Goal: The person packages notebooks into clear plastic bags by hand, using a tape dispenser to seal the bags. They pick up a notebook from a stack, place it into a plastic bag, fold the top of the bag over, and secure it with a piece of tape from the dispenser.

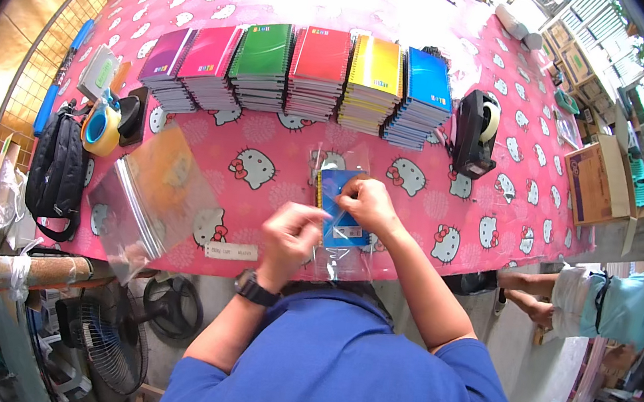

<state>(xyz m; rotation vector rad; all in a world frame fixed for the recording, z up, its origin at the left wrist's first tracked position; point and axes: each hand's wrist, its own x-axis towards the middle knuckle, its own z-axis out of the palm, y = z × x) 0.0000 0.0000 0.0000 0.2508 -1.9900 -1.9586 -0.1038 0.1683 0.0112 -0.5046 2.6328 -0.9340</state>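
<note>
A blue spiral notebook [340, 207] lies inside a clear plastic sleeve [339, 258] at the near edge of the pink patterned table [278, 167]. My right hand [368, 204] pinches the top of the sleeve over the notebook. My left hand [291, 233], with a black watch on the wrist, grips the sleeve's left edge beside the notebook. Behind them stand several stacks of spiral notebooks: purple [167, 61], pink [209, 59], green [262, 57], red [321, 60], yellow [375, 71] and blue [428, 85].
A stack of clear sleeves [154, 196] lies to the left. A black tape dispenser [475, 131] stands to the right. A tape roll [102, 128] and a black backpack [59, 169] sit at the left edge. A person [599, 299] sits to the right. A fan [112, 336] stands below.
</note>
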